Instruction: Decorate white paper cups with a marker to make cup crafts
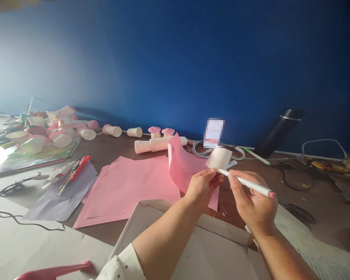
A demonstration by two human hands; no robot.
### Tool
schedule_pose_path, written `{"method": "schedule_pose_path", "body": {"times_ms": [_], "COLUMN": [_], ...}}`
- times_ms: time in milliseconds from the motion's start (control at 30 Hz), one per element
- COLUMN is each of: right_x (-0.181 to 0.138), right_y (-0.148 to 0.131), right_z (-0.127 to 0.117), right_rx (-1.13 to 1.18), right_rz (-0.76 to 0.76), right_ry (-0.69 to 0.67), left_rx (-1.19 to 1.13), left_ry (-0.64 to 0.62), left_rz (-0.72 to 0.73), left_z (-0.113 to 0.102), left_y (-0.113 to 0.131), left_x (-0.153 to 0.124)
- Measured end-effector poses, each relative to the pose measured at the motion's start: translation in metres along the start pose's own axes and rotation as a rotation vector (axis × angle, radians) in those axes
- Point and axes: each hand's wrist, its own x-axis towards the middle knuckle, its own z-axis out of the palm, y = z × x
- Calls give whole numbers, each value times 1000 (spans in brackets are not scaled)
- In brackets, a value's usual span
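My left hand [202, 187] pinches the lower edge of a small white paper cup [221, 158], which is held bottom up above the table. A white marker pen [252, 185] with a pink end lies in the grip of my right hand [255, 204], its tip at the cup's rim near my left fingers. Whether the tip touches the cup, I cannot tell. Just behind my left hand a pink paper sheet [186, 165] curls upward, and flat pink sheets [131, 186] spread to the left.
Stacked paper cups [157, 145] lie behind the sheets, beside two pink-topped cups [154, 133]. Farther left are a craft knife [72, 175], a glue gun [58, 174] and a pile of cup pieces [61, 138]. A dark bottle [275, 132] and a green-capped marker [256, 156] sit right. A white box lid [216, 252] is below my arms.
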Motion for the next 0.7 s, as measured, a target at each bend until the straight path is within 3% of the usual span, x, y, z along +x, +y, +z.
{"method": "schedule_pose_path", "body": {"times_ms": [700], "right_x": [1], "right_y": [4], "right_z": [0], "right_rx": [-55], "right_rz": [-81], "right_ry": [24], "left_rx": [-10], "left_ry": [-17], "left_rz": [0], "left_z": [-5], "left_y": [-2], "left_x": [2]}}
